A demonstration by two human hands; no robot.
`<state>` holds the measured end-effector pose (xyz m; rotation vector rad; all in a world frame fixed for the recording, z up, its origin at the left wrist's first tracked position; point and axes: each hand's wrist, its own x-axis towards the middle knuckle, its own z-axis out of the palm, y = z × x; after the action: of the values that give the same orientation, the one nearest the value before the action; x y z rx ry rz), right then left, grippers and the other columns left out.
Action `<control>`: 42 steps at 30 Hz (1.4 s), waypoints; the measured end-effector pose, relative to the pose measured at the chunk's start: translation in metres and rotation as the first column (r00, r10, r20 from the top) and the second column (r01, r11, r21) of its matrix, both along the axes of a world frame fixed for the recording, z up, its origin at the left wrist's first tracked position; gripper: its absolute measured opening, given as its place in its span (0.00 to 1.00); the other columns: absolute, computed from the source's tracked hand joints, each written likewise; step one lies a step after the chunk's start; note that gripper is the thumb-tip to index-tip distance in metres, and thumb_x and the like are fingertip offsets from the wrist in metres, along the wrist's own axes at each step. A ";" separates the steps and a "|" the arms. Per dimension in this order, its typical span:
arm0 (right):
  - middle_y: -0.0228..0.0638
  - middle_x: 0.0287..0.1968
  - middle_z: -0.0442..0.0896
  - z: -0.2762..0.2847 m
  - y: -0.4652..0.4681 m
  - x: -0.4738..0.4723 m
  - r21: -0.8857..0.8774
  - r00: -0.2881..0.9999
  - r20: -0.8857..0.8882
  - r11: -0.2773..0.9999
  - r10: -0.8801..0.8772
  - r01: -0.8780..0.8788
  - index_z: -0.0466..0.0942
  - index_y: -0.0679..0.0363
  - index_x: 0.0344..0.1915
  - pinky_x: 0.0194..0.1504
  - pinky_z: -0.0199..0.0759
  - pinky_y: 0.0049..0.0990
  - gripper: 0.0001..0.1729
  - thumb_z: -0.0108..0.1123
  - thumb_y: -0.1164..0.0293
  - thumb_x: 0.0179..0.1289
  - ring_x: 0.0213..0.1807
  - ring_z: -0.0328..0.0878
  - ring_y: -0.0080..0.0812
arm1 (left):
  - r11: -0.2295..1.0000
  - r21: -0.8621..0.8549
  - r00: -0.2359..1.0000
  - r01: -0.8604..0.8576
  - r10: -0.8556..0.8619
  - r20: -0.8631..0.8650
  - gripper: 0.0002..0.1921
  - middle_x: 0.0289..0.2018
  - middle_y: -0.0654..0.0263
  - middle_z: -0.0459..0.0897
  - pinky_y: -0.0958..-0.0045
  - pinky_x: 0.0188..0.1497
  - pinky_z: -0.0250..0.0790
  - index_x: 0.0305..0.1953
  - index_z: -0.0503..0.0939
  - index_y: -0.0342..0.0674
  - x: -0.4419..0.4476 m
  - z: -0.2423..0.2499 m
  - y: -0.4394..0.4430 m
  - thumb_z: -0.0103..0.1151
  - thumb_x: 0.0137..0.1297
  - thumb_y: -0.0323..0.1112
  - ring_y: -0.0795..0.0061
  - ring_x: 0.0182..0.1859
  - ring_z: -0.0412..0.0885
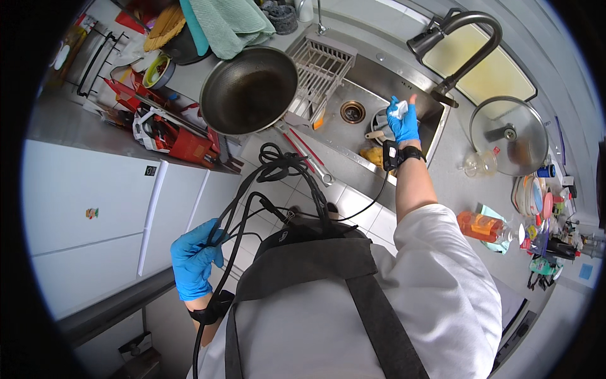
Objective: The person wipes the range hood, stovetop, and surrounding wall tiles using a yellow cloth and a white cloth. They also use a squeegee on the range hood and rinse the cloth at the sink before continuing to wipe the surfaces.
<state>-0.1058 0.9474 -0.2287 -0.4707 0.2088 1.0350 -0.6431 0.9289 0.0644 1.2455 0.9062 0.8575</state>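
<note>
My right hand, in a blue glove, is over the right side of the steel sink. Its fingers curl around a small white object, perhaps a sponge or wad; its thumb sticks out. Below that hand, partly covered, lies a pan or bowl with a pale handle. A yellow-brown cloth or sponge rests at the sink's near edge. Off to the left, my left hand, gloved too, pinches a loop of black cable in front of my body. Both wrists wear strapped black devices.
A large frying pan stands left of the sink, its handle jutting over the floor. Beside it a drying rack spans the sink. The black faucet arches over the back right. A glass lid and an orange bottle occupy the right counter.
</note>
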 end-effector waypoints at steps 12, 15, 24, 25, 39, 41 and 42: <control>0.28 0.22 0.77 0.074 0.022 -0.014 -0.707 0.605 0.604 0.699 0.518 0.107 0.79 0.61 0.31 0.21 0.61 0.22 0.22 0.57 0.52 0.63 0.16 0.65 0.22 | 0.974 -0.153 0.972 0.165 -0.187 -0.144 0.28 0.38 0.44 0.83 0.77 0.23 0.69 0.47 0.77 0.23 0.016 -0.010 0.046 0.44 0.38 0.09 0.69 0.27 0.81; 0.47 0.24 0.81 0.068 0.049 -0.035 -0.708 0.159 0.644 0.505 0.748 0.493 0.81 0.63 0.25 0.37 0.72 0.37 0.32 0.47 0.45 0.65 0.28 0.77 0.45 | 0.948 -0.171 0.960 0.267 -0.277 -0.036 0.26 0.36 0.45 0.83 0.78 0.23 0.69 0.47 0.78 0.23 0.014 -0.014 0.059 0.46 0.39 0.10 0.69 0.25 0.80; 0.57 0.38 0.80 0.055 0.061 -0.092 -0.725 0.251 0.557 0.315 0.792 0.613 0.81 0.68 0.35 0.50 0.67 0.45 0.36 0.34 0.47 0.69 0.45 0.76 0.56 | 0.897 -0.222 0.920 0.383 -0.391 0.007 0.26 0.36 0.44 0.83 0.77 0.24 0.69 0.47 0.77 0.23 -0.008 -0.020 0.089 0.49 0.40 0.11 0.69 0.24 0.79; 0.57 0.38 0.80 0.055 0.058 -0.093 -0.721 0.262 0.547 0.288 0.795 0.630 0.81 0.68 0.35 0.50 0.67 0.45 0.36 0.34 0.47 0.69 0.45 0.76 0.56 | 0.885 -0.223 0.910 0.408 -0.414 0.021 0.26 0.36 0.44 0.83 0.76 0.24 0.69 0.47 0.77 0.23 -0.008 -0.022 0.093 0.49 0.40 0.11 0.70 0.24 0.79; 0.41 0.39 0.74 0.073 -0.061 -0.070 -0.474 0.883 0.392 0.879 0.260 -0.049 0.72 0.62 0.44 0.43 0.80 0.30 0.15 0.51 0.79 0.54 0.39 0.77 0.35 | 0.650 -0.166 0.663 0.741 -0.748 0.032 0.24 0.39 0.49 0.83 0.79 0.24 0.70 0.50 0.77 0.27 0.051 -0.022 0.089 0.50 0.47 0.13 0.72 0.27 0.80; 0.40 0.39 0.75 0.078 -0.080 -0.070 -0.429 0.850 0.477 0.903 0.221 0.006 0.72 0.60 0.50 0.45 0.79 0.28 0.22 0.46 0.83 0.53 0.41 0.77 0.34 | 0.647 -0.168 0.646 0.744 -0.760 -0.071 0.24 0.39 0.50 0.83 0.79 0.25 0.70 0.50 0.77 0.27 0.062 -0.020 0.075 0.50 0.47 0.13 0.73 0.27 0.80; 0.40 0.42 0.76 0.080 -0.092 -0.069 -0.408 0.855 0.474 0.913 0.210 0.002 0.70 0.64 0.55 0.49 0.77 0.28 0.24 0.46 0.85 0.56 0.43 0.78 0.36 | 0.648 -0.161 0.646 0.745 -0.760 -0.068 0.24 0.39 0.49 0.83 0.80 0.25 0.70 0.50 0.77 0.27 0.066 -0.020 0.065 0.50 0.46 0.13 0.74 0.27 0.80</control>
<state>-0.1752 0.8553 -0.1485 -1.1225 -0.0912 0.9391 -0.5771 0.9940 0.0445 1.4163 0.4303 0.0370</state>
